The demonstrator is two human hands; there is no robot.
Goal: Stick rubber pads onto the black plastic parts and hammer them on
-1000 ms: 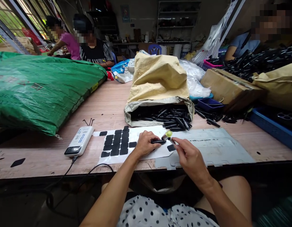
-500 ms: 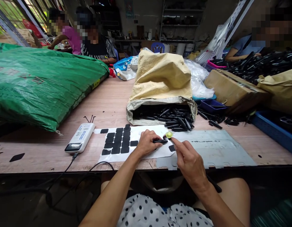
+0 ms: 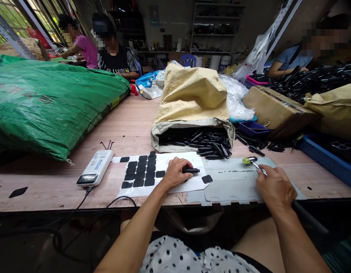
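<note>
Daylight showed at the barred window (image 3: 7, 11); desk (image 3: 129, 121) moderately lit, rear shelves (image 3: 215, 35) dim; frame edges appeared stretched.

things around two hands on a wide pale wood-grain table (image 3: 129, 121)
a thin black tube (image 3: 194, 171) is in the left hand (image 3: 175, 173), over a white paper sheet (image 3: 167, 158). a yellow-tipped metal hammer (image 3: 246, 161) is in the right hand (image 3: 276, 186), over a flat grey board (image 3: 232, 184), right of the sheet. behind, a heap of small black tubes (image 3: 211, 138) is in and before a crumpled tan sack (image 3: 192, 91). left of the sheet is a slim white box (image 3: 96, 167), near a big green plastic sack (image 3: 55, 104).
</note>
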